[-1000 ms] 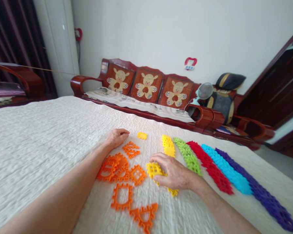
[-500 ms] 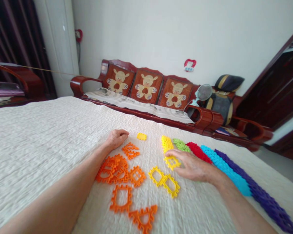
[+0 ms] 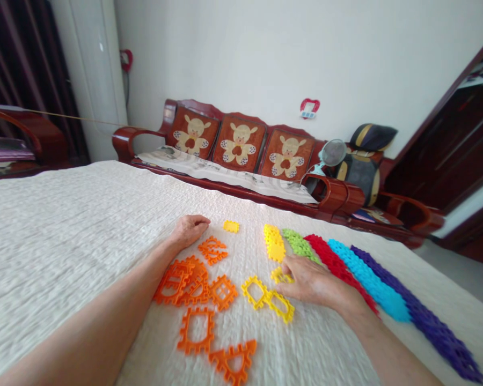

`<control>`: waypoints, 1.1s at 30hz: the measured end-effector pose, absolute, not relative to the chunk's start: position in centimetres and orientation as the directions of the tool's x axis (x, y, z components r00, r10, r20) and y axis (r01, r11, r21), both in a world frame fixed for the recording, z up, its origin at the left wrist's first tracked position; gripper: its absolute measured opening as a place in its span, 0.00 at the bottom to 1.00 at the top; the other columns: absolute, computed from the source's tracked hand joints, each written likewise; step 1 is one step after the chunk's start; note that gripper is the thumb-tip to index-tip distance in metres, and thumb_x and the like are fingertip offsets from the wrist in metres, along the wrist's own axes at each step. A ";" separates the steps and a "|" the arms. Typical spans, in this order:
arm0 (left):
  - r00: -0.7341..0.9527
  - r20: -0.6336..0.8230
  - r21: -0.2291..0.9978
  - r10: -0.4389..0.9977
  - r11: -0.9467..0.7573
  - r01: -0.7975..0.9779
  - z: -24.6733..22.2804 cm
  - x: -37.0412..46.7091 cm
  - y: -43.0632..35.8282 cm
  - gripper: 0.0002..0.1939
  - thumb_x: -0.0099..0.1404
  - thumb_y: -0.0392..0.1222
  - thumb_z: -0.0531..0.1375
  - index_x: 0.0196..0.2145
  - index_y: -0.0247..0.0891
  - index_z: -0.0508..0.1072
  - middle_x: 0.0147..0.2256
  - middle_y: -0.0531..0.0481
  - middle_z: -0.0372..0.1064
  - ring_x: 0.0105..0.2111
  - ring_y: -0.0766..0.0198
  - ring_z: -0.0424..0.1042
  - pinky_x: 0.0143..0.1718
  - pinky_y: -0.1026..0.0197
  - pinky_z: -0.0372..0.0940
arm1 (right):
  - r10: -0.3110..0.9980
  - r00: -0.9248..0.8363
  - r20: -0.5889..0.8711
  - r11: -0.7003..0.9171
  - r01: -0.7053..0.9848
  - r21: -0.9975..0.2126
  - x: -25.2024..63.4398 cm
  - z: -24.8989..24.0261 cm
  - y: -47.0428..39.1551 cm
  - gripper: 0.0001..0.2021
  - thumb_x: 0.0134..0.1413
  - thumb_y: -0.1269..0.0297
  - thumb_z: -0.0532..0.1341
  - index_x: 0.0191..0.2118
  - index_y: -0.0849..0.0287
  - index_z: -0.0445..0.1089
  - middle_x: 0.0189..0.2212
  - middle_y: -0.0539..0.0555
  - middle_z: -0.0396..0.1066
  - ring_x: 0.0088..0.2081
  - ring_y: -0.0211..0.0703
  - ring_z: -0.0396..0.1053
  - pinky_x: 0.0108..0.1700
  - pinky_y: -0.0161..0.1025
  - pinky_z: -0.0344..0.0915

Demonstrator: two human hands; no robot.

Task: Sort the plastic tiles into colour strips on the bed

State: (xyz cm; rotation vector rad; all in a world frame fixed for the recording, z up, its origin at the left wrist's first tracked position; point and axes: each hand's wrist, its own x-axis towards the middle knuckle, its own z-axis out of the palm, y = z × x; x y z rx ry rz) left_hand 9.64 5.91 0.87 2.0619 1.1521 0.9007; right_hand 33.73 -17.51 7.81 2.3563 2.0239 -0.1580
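My right hand (image 3: 312, 281) lies flat, fingers (image 3: 292, 264) loosely spread, covering a small yellow toothed tile (image 3: 279, 276) on the bed (image 3: 64, 230).

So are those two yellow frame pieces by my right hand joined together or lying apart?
Joined, it seems: the two yellow frame pieces lie flat, edges meeting, beside the right hand.
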 end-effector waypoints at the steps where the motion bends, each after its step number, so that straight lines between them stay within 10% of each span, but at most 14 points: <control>1: 0.390 0.268 0.766 0.881 -0.441 0.468 0.9 9.7 5.9 0.15 0.55 0.44 0.54 0.36 0.38 0.77 0.30 0.52 0.74 0.33 0.63 0.71 0.36 0.65 0.63 | 0.985 0.144 -0.094 -0.147 0.989 -0.030 33.5 7.7 -17.5 0.12 0.44 0.56 0.59 0.33 0.59 0.65 0.32 0.55 0.69 0.34 0.45 0.67 0.33 0.38 0.58; 18: 0.395 0.265 0.765 0.879 -0.442 0.469 0.6 9.7 6.1 0.15 0.55 0.44 0.54 0.36 0.40 0.77 0.32 0.52 0.75 0.34 0.63 0.72 0.37 0.65 0.63 | 0.942 -0.031 0.333 0.059 0.996 -0.073 34.8 6.9 -15.6 0.10 0.45 0.67 0.60 0.37 0.58 0.64 0.39 0.55 0.64 0.42 0.46 0.63 0.44 0.42 0.60; 25: 0.392 0.276 0.756 0.878 -0.450 0.476 0.5 9.7 6.3 0.15 0.55 0.44 0.54 0.36 0.41 0.77 0.32 0.53 0.75 0.35 0.63 0.72 0.37 0.66 0.64 | 0.943 -0.319 0.091 0.331 0.883 -0.332 30.8 8.3 -16.8 0.19 0.43 0.72 0.59 0.45 0.55 0.64 0.46 0.53 0.64 0.48 0.42 0.63 0.52 0.39 0.58; 33: 0.389 0.253 0.776 0.886 -0.426 0.466 0.6 9.7 6.0 0.15 0.56 0.44 0.54 0.37 0.40 0.77 0.31 0.52 0.75 0.33 0.62 0.72 0.34 0.65 0.64 | 0.926 -0.377 0.001 0.353 0.865 -0.357 29.0 7.3 -17.5 0.26 0.42 0.73 0.58 0.52 0.55 0.61 0.48 0.55 0.62 0.50 0.45 0.61 0.53 0.42 0.58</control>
